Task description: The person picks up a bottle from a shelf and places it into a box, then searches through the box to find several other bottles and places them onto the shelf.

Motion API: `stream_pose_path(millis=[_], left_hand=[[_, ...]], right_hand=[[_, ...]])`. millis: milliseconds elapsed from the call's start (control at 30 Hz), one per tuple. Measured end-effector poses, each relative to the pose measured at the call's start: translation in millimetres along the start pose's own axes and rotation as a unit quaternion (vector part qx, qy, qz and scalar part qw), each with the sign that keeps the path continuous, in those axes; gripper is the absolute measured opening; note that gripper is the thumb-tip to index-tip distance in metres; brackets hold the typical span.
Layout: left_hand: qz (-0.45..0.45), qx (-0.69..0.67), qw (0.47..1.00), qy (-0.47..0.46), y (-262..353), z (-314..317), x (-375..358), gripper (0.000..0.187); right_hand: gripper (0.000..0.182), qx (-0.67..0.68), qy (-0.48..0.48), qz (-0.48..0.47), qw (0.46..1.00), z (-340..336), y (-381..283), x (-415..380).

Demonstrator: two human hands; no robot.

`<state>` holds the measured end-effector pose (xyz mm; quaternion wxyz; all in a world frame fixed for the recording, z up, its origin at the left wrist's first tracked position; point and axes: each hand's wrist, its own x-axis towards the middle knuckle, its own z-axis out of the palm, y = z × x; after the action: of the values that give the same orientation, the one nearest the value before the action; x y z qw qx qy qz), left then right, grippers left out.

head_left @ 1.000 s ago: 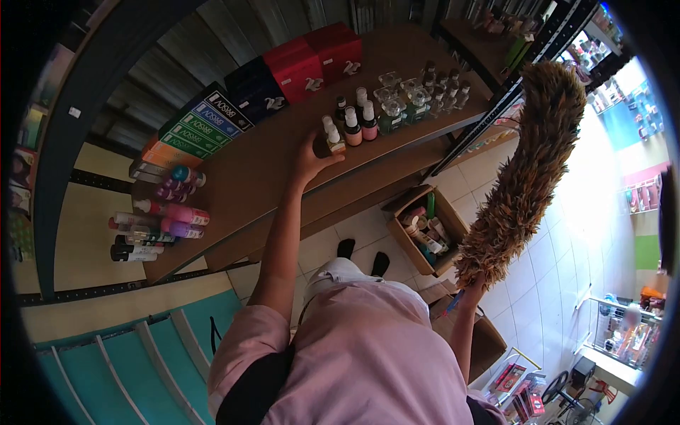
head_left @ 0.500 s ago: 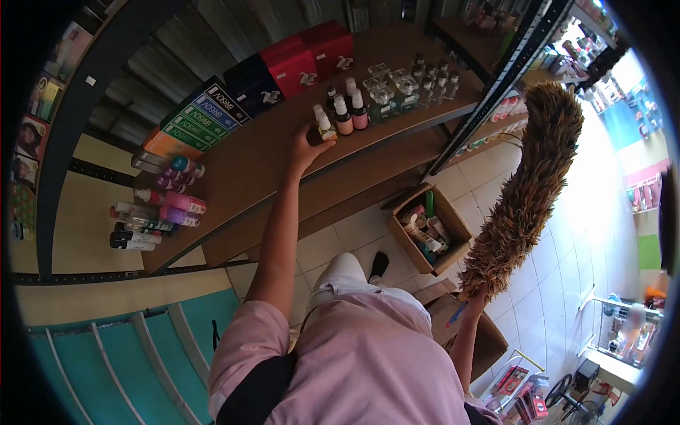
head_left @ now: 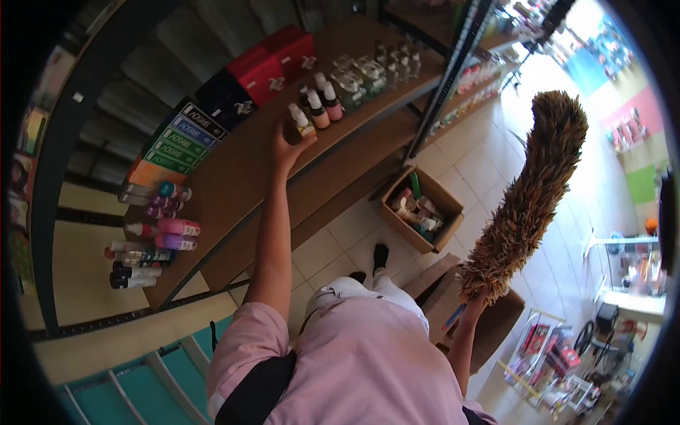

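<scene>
On the brown shelf (head_left: 234,185), my left hand (head_left: 289,150) is closed around the base of a small bottle with a white top (head_left: 300,120). Its thumb shows in front, while the other fingers are partly hidden behind the bottle. Right beside it stand bottles with white tops and pinkish labels (head_left: 325,106). Off to the right, my right hand (head_left: 476,309) grips the handle end of a long brown feather duster (head_left: 531,191). The duster points up and away from the shelf, and feathers cover part of that hand.
Clear glass bottles (head_left: 365,74) stand farther along the shelf, and red boxes (head_left: 273,64) line its back. Colourful bottles (head_left: 177,227) lie toward the left end. An open carton (head_left: 425,237) with assorted items sits on the tiled floor (head_left: 340,237), near a black metal post (head_left: 453,78).
The view has shifted, so the shelf goods appear farther left and more of the right-hand floor shows. My left hand stays at the small bottle, and my right hand still holds the duster.
</scene>
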<state>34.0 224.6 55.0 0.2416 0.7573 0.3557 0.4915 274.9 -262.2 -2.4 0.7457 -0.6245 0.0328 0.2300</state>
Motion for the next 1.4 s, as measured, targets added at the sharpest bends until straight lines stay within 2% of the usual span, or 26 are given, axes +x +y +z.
stream_pose_path(millis=[33, 133, 200, 233, 267, 300, 333, 367, 433, 467, 533, 600, 667, 733, 767, 833, 867, 967, 1000, 1100, 1200, 1300, 1400], left_hand=[[0.014, -0.017, 1.000, 0.009, 8.2, 2.2, 1.4, 0.060], [-0.041, -0.162, 0.979, 0.117, 59.8, -2.5, -12.3, 0.054], [0.015, -0.016, 0.988, 0.152, 53.5, 1.6, -43.5, 0.045], [0.012, -0.004, 0.993, 0.121, 61.8, 9.7, -66.8, 0.042], [0.008, 0.006, 0.996, 0.086, 73.4, 22.6, -92.5, 0.040], [0.016, -0.042, 0.999, 0.022, 82.7, 43.7, -119.0, 0.037], [0.024, -0.093, 0.994, -0.046, 95.0, 66.0, -151.3, 0.034], [0.006, -0.129, 0.982, -0.141, 109.0, 85.8, -185.4, 0.032], [-0.002, -0.193, 0.929, -0.315, 153.6, 116.4, -245.1, 0.027], [0.005, -0.217, 0.895, -0.389, 178.2, 125.9, -271.8, 0.025], [0.117, -0.281, 0.821, -0.482, 218.0, 142.5, -310.3, 0.018], [0.141, -0.316, 0.740, -0.576, 251.1, 148.5, -339.0, 0.015], [0.168, -0.332, 0.661, -0.652, 280.6, 151.6, -361.3, 0.014], [0.209, -0.319, 0.611, -0.693, 299.4, 160.7, -381.3, 0.016], [0.214, -0.292, 0.596, -0.717, 280.2, 184.4, -389.6, 0.017], [0.234, -0.273, 0.594, -0.719, 292.9, 205.8, -407.3, 0.014], [0.244, -0.265, 0.593, -0.720, 301.9, 218.1, -420.0, 0.013], [0.257, -0.156, 0.605, -0.737, 320.9, 256.5, -462.5, 0.012], [0.230, -0.093, 0.600, -0.761, 324.7, 267.0, -475.2, 0.010], [0.256, 0.105, 0.461, -0.843, 300.2, 307.9, -529.1, 0.014], [0.253, 0.277, 0.301, -0.877, 282.4, 331.3, -570.4, 0.022], [0.181, 0.313, 0.237, -0.902, 254.8, 335.2, -600.2, 0.026], [0.071, 0.237, 0.350, -0.904, 196.0, 332.4, -639.6, 0.028]], right_hand=[[0.040, -0.013, 0.016, 0.008, 1.000, -9.2, 2.4, -8.6], [0.042, -0.019, 0.116, 0.018, 0.993, -26.7, 2.6, -46.1], [0.043, 0.012, 0.129, 0.032, 0.991, -47.1, 6.7, -72.1], [0.043, 0.026, 0.139, 0.039, 0.989, -59.2, 8.3, -87.5], [0.043, 0.052, 0.176, 0.047, 0.982, -68.8, 11.0, -100.2], [0.043, 0.078, 0.217, 0.053, 0.972, -73.7, 13.6, -108.6], [0.043, 0.105, 0.263, 0.058, 0.957, -85.3, 16.1, -122.3], [0.045, 0.072, 0.273, 0.082, 0.956, -120.0, 32.0, -133.1], [0.045, 0.065, 0.297, 0.080, 0.949, -151.3, 29.6, -164.1], [0.044, 0.085, 0.307, 0.054, 0.947, -140.5, 9.4, -177.9], [0.041, 0.143, 0.389, -0.030, 0.909, -141.9, -7.5, -190.8], [0.035, 0.212, 0.477, -0.093, 0.848, -147.5, -30.0, -197.0], [0.034, 0.211, 0.460, -0.099, 0.857, -198.1, -13.8, -221.8], [0.032, 0.229, 0.460, -0.119, 0.850, -243.2, 8.4, -239.5], [0.030, 0.220, 0.461, -0.097, 0.854, -257.6, 41.4, -213.6], [0.027, 0.194, 0.477, -0.080, 0.853, -294.0, 65.2, -219.1], [0.040, 0.222, 0.464, -0.051, 0.856, -314.3, 73.6, -228.2], [0.047, 0.151, 0.495, 0.027, 0.855, -352.7, 80.6, -218.2], [0.029, 0.108, 0.482, 0.051, 0.868, -350.9, 56.9, -207.9], [0.023, -0.046, 0.397, 0.098, 0.911, -396.7, 63.2, -180.0], [0.024, -0.061, 0.334, 0.034, 0.940, -411.6, 63.0, -131.6], [0.028, -0.149, 0.302, 0.028, 0.941, -414.6, 82.2, -83.8], [0.025, -0.171, 0.235, 0.098, 0.952, -412.2, 98.1, -50.9]])
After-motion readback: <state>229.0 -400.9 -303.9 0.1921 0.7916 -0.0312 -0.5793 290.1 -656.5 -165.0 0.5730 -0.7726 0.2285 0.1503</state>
